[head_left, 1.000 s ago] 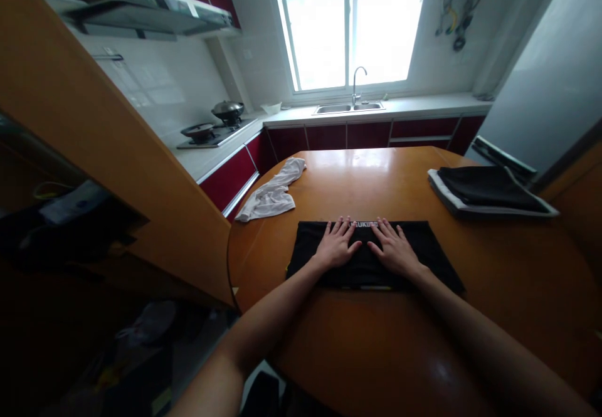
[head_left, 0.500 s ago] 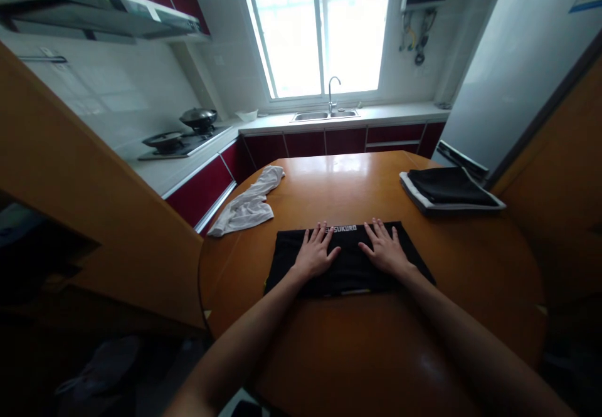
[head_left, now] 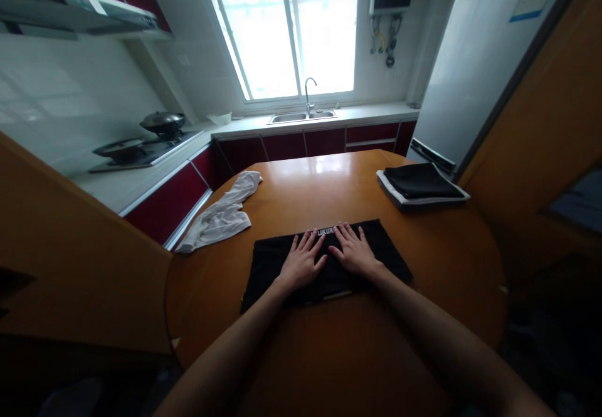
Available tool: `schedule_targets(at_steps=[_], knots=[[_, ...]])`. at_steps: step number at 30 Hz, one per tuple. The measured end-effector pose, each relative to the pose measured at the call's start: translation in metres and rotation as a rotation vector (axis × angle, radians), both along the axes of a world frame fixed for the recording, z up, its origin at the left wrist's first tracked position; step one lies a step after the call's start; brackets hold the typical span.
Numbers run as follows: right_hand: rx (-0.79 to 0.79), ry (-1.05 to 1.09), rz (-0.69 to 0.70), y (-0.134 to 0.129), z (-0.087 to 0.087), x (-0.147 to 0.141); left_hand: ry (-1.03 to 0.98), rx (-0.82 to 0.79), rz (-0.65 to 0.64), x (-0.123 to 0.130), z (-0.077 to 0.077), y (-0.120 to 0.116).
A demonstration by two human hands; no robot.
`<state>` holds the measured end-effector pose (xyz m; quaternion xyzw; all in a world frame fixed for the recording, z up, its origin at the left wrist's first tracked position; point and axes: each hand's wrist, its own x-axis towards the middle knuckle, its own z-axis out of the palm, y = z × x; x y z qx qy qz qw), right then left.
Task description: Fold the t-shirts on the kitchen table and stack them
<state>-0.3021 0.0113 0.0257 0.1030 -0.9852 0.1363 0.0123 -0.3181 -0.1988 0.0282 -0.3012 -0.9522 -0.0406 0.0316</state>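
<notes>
A folded black garment [head_left: 390, 257] lies flat on the round wooden table [head_left: 324, 197], with white lettering along its far edge. My left hand [head_left: 301, 261] rests palm down on its middle, fingers spread. Beside it, my right hand [head_left: 355, 251] also presses flat on the cloth, with its fingers stretched toward the lettering. Some of the letters are covered by my fingers. Neither hand grips the fabric.
On the table's left side a crumpled white cloth [head_left: 221, 216] lies near the edge. A stack of folded black and white clothes [head_left: 421, 185] sits at the right. Beyond are a counter with a sink [head_left: 289, 118], a stove with pans [head_left: 162, 122] and a fridge [head_left: 451, 78].
My right hand has slid left across the garment, closer to my left hand, which stays on the cloth. The view has turned to the right, so everything appears further left.
</notes>
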Motion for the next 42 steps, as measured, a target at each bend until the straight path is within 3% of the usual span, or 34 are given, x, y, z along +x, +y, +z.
schedule_targets(at_steps=[6,10,14,17,20,24,30,35,42], knots=[[0.059,-0.059,-0.282,0.057,0.0,-0.003,-0.014,0.008,0.004,0.002,0.006,0.001],[0.047,-0.1,-0.348,0.075,0.004,-0.006,-0.023,0.008,0.004,0.002,0.007,0.002],[0.036,0.036,-0.369,0.063,0.009,-0.007,0.017,0.03,0.009,0.005,0.01,0.001],[0.043,0.139,-0.266,0.044,0.008,-0.004,0.083,0.049,0.015,0.008,0.011,0.0],[0.06,0.1,-0.163,0.031,0.002,-0.001,0.037,0.034,0.026,0.009,0.009,0.001],[0.085,0.014,-0.147,0.027,-0.006,0.0,-0.043,0.04,0.043,0.004,0.014,-0.001],[0.087,0.012,-0.147,0.029,-0.007,-0.001,-0.055,0.001,0.216,-0.01,0.031,-0.04],[0.08,0.019,-0.151,0.028,-0.007,-0.001,-0.053,-0.055,0.339,-0.005,0.016,-0.074],[0.081,0.02,-0.154,0.028,-0.006,0.001,-0.037,-0.03,0.343,0.002,0.002,-0.077]])
